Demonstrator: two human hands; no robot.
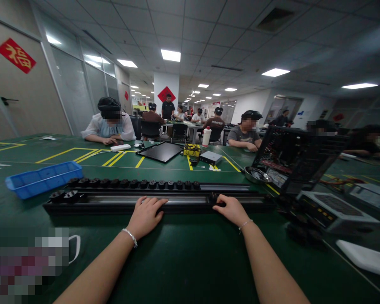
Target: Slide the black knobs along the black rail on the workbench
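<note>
A long black power track rail (180,207) with a silvery channel lies across the table before me. My left hand (146,216) rests on its middle, fingers stretched out flat and holding nothing. Toward the rail's right part, my right hand (233,210) pinches a small black socket module (213,197) sitting at the channel; its lower part is hidden. Two round socket modules (71,195) sit at the rail's left end. Just behind is a second rail (224,186) bearing a row of several similar modules (143,184).
A blue plastic bin (46,179) stands at left. To the right are an open computer case (291,158), a metal bowl (258,175), and a power supply unit (335,209). A flat black panel (161,151) lies farther back. People sit across the green table (183,266).
</note>
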